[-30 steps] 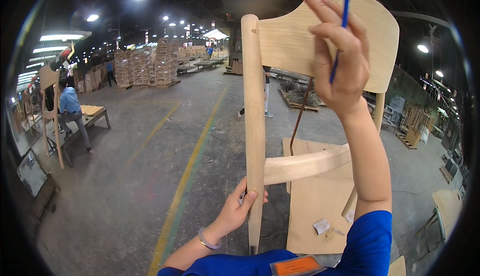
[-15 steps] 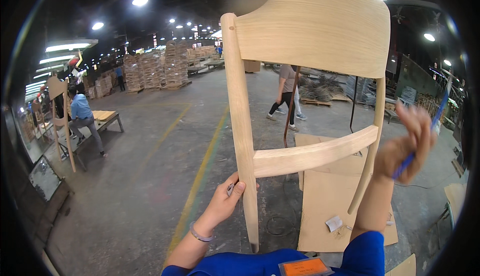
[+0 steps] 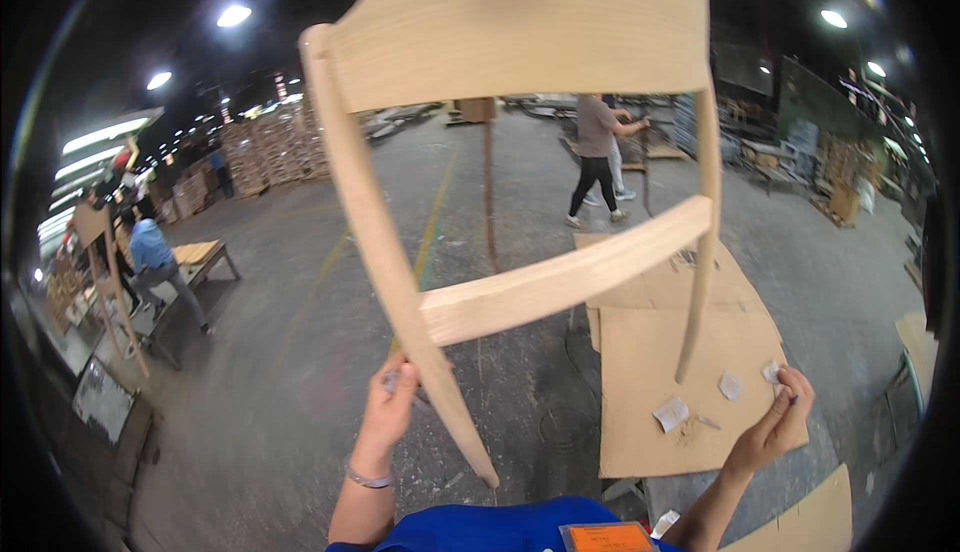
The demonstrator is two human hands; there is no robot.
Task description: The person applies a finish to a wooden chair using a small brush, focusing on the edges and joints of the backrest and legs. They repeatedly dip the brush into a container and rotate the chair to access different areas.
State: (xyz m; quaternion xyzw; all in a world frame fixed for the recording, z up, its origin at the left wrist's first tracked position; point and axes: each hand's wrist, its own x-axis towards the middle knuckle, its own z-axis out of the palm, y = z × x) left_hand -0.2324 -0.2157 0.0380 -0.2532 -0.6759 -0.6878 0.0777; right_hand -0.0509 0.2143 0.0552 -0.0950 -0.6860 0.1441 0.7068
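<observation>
A pale wooden chair back frame (image 3: 565, 287) with a wide curved top panel, a cross rail and two legs fills the middle of the view, tilted. My left hand (image 3: 385, 417) is closed at its left leg, just below the rail, with a small grey thing by the thumb that I cannot make out. Down at the right, my right hand (image 3: 772, 427) is pinched over the cardboard's edge. Only a small bluish end of the pen (image 3: 793, 400) shows at its fingertips. Beside those fingers lies a whitish scrap (image 3: 770, 372).
A cardboard-topped table (image 3: 640, 452) stands under the frame, bearing paper scraps (image 3: 671, 414) and shavings. Dark upright rods (image 3: 489, 192) show behind the frame. A walking person (image 3: 597, 157) is beyond; another in blue (image 3: 152, 245) is by a bench at left. Stacked pallets (image 3: 270, 147) stand far back.
My right hand has dropped from beside the frame's right leg to the table edge. The frame appears larger, further left and more tilted. My left hand stays at the left leg.
</observation>
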